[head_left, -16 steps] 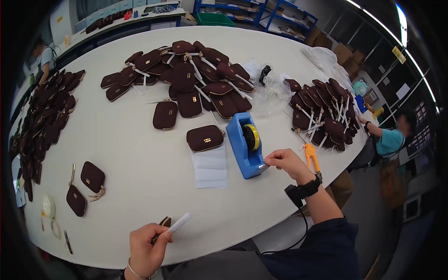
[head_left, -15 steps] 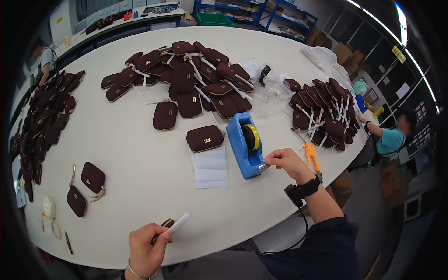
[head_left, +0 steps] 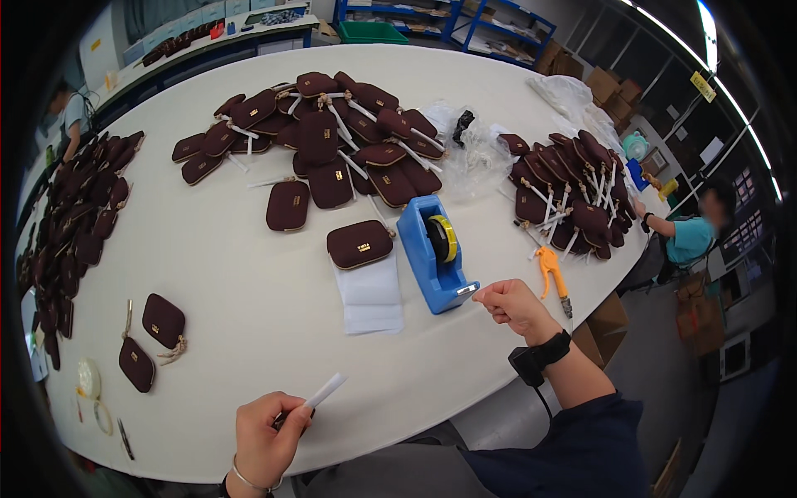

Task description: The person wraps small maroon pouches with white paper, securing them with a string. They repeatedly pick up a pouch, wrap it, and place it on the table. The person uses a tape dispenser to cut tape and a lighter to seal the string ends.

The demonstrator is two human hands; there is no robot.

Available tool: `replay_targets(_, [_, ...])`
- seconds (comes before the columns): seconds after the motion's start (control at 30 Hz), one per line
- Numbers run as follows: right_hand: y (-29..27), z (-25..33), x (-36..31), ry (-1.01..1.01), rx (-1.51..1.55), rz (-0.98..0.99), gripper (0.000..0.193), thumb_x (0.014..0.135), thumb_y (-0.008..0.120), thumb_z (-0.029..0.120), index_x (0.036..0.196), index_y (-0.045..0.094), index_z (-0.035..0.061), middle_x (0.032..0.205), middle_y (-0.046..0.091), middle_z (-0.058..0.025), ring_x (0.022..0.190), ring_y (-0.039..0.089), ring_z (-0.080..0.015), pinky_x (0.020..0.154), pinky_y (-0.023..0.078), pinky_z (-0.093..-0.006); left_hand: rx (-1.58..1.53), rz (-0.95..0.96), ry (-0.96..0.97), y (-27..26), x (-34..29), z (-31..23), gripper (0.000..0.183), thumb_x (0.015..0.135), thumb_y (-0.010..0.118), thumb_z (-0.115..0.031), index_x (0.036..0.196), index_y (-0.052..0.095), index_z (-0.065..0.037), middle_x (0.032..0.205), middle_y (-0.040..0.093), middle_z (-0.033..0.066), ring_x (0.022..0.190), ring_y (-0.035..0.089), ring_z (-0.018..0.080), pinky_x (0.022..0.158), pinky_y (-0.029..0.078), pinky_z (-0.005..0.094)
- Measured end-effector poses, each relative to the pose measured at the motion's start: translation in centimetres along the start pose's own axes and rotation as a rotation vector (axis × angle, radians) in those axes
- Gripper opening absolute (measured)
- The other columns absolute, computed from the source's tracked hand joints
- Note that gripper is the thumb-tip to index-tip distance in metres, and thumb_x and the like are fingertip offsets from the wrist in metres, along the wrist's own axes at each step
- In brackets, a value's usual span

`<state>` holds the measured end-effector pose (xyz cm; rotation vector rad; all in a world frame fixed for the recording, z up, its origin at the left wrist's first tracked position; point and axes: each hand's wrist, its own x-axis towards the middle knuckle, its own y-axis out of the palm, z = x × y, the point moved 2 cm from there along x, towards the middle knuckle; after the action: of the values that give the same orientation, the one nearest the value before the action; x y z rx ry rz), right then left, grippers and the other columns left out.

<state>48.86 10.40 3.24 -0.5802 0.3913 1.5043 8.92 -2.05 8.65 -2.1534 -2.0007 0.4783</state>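
Observation:
In my left hand [head_left: 267,436], near the front edge, a white paper-wrapped strap [head_left: 325,390] is gripped and points up to the right. The dark item below it is mostly hidden by my fingers. My right hand [head_left: 513,304] is closed in a pinch just beside the cutting lip of a blue tape dispenser [head_left: 425,266] with a yellow-cored roll. Whatever those fingertips hold is too small to make out. Left of the dispenser, a dark maroon zip pouch [head_left: 359,244] lies on the top of a stack of white paper sheets [head_left: 371,299].
Maroon pouches are heaped at the back [head_left: 320,137], right [head_left: 573,195] and left [head_left: 79,224] of the white table [head_left: 224,274]. Two pouches [head_left: 163,321] lie front left, near a pen [head_left: 125,438]. An orange air gun [head_left: 551,274] lies right. Co-workers stand on both sides.
My right hand has drawn slightly away from the dispenser's lip, fingers still pinched. My left hand has shifted a little right and turned, so the brown item in it shows less.

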Motion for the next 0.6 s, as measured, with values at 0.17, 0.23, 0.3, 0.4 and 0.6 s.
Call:
replay_targets(0.17, [1.0,-6.6,-0.5,0.269,0.353,0.15,0.01,0.088,0.068,0.008,0.09,0.065,-0.0012,0.068,0.046,0.0038,0.057,0.037,-0.0044,0.048,0.028,-0.0205,-0.092,0.03,-0.043,0.1,0.4,1.0,0.01,0.087,0.066,-0.005,0.083,0.067,0.004,0.068,0.066,0.0061,0.059,0.057,0.0097,0.055,0.045,0.0236])
replay_targets(0.23, [3.0,-7.2,-0.6,0.325,0.287,0.249,0.01,0.089,0.068,0.009,0.091,0.066,-0.001,0.07,0.048,0.0033,0.059,0.04,-0.0048,0.049,0.031,-0.0206,-0.152,0.043,-0.086,0.1,0.5,1.4,0.011,0.088,0.067,-0.007,0.085,0.068,0.003,0.067,0.066,0.0056,0.058,0.056,0.0094,0.055,0.045,0.0235])
replay_targets(0.3, [5.9,-4.3,-2.9,0.219,0.148,0.336,0.01,0.09,0.066,0.009,0.092,0.068,-0.001,0.072,0.05,0.0023,0.062,0.043,-0.0059,0.052,0.034,-0.0211,-0.104,0.052,-0.057,0.1,0.9,1.1,0.013,0.089,0.066,-0.009,0.086,0.068,0.003,0.066,0.065,0.0065,0.057,0.055,0.0105,0.054,0.044,0.0245])
replay_targets(0.4, [10.6,1.4,-6.1,-0.286,-0.079,0.503,0.012,0.091,0.064,0.008,0.095,0.071,-0.0017,0.087,0.059,-0.0034,0.08,0.054,-0.012,0.073,0.044,-0.0248,-0.011,0.1,-0.019,0.5,1.3,0.6,0.014,0.09,0.064,-0.009,0.086,0.068,0.004,0.065,0.064,0.0048,0.057,0.053,0.0081,0.053,0.044,0.0234])
replay_targets(0.6, [16.7,4.4,-8.3,-0.273,-0.087,0.761,0.013,0.09,0.064,0.006,0.099,0.072,0.0,0.115,0.065,-0.0108,0.108,0.059,-0.0169,0.091,0.045,-0.029,0.043,0.152,0.058,1.9,1.8,-0.2,0.014,0.09,0.064,-0.01,0.087,0.068,0.003,0.061,0.06,0.0037,0.054,0.049,0.0072,0.05,0.04,0.0242])
